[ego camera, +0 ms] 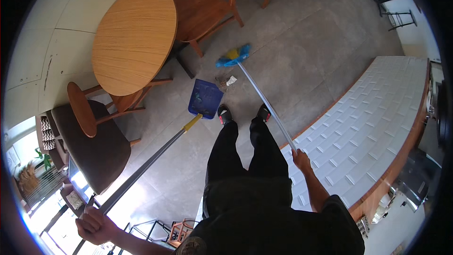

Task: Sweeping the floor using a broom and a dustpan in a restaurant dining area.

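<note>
My left hand (97,225) is closed around the upper end of a long grey handle (145,168). A yellow socket joins that handle to a blue dustpan (205,99), which rests on the floor before my feet with some bits of debris in it. My right hand (302,160) grips the light metal handle (265,101) of a broom. The broom head (233,56), yellowish and wrapped in blue plastic, is on the floor beyond the dustpan. Between them, by the pan's far right corner, lie a crumpled white scrap (231,80) and a small heap of sweepings (222,83).
A round wooden table (136,39) stands at the left, with a wooden chair (203,9) behind it and another chair (83,109) nearer. A dark padded seat (93,145) is close to the left handle. Along my right runs a white-tiled counter front (361,127) with a wooden edge.
</note>
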